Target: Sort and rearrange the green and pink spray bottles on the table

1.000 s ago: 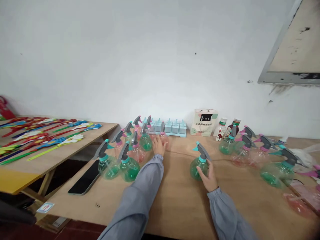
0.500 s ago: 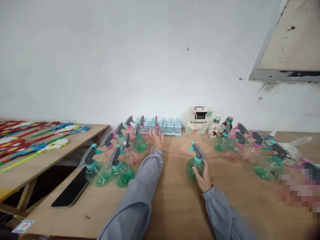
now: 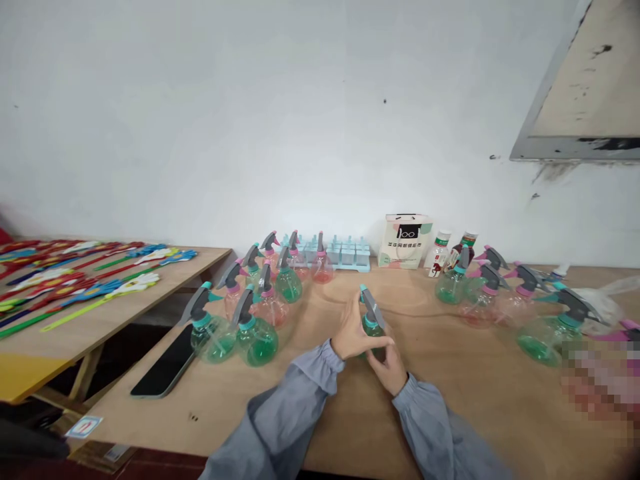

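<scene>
Between my two hands stands a spray bottle (image 3: pixel 371 327) with a round green body, a turquoise collar and a grey trigger head. My left hand (image 3: pixel 351 335) is curled around its left side, thumb reaching across the front. Low on the right side, my right hand (image 3: pixel 390 371) grips the same bottle. Much of its body is hidden by my fingers. To the left stand several more spray bottles, among them a green one (image 3: pixel 257 343) and a pink one (image 3: pixel 321 267). Another group with a green bottle (image 3: pixel 451 287) and a pink bottle (image 3: pixel 479 307) is at the right.
A black phone (image 3: pixel 164 363) lies near the table's left edge. Along the wall are a light-blue popsicle mold (image 3: pixel 350 255), a paper bag (image 3: pixel 406 243) and small bottles (image 3: pixel 440 248). Colourful hand-shaped clappers (image 3: pixel 135 285) cover the left table. A blurred-out patch (image 3: pixel 600 383) is at the right.
My left hand has left the pink spray bottle at the back and come to the green one in my right hand. That green bottle has moved slightly left. The view has shifted a little.
</scene>
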Motion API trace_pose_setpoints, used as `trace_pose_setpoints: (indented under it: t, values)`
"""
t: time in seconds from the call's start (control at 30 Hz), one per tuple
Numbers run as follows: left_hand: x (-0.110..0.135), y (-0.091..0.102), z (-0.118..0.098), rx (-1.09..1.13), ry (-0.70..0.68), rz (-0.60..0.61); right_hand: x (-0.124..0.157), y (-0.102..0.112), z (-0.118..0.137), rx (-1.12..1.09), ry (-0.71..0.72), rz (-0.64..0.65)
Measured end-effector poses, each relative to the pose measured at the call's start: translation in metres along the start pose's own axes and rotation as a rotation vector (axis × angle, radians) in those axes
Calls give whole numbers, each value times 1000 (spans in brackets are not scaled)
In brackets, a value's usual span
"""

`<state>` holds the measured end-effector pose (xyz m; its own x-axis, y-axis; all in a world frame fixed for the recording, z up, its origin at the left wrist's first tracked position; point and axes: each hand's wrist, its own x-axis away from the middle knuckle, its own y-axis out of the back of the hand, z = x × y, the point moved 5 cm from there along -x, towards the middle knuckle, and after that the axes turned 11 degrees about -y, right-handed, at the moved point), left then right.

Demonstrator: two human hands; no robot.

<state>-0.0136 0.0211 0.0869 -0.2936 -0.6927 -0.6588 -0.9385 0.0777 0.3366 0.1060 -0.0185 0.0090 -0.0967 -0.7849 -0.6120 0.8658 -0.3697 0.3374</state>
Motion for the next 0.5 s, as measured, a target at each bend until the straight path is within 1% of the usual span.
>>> trace_pose_setpoints:
  t: [0.03, 0.1, 0.17, 0.2, 0.23, 0.27, 0.3, 0.37, 0.4, 0.43, 0.47, 0.5]
  values:
    - [2, -1, 0, -20, -5, -11, 0, 0, 1, -8, 3, 12]
    - [5, 0, 1, -60, -3, -79, -3, 4, 1, -27, -5, 60]
    - [8, 3, 5, -52, 9, -141, -11, 11, 0, -38, -26, 177]
    - [8, 4, 7, -21, 19, -145, -16, 19, -4, -32, -48, 216]
    - [8, 5, 10, 21, 31, -128, -23, 31, -9, -18, -74, 220]
    - [8, 6, 14, 67, 45, -103, -32, 50, -17, 10, -111, 152]
    - [7, 9, 17, 107, 59, -82, -41, 77, -27, 48, -145, -17]
    - [6, 18, 23, 139, 74, -92, -53, 140, -46, 193, -169, -474]
    - [6, 24, 24, 131, 73, -121, -56, 169, -54, 298, -143, -684]
    - [5, 30, 25, 115, 67, -154, -61, 193, -65, 341, -140, -766]
    - [4, 35, 25, 101, 61, -178, -67, 212, -75, 382, -140, -808]
    - [4, 38, 25, 95, 56, -187, -71, 228, -83, 482, -130, -849]
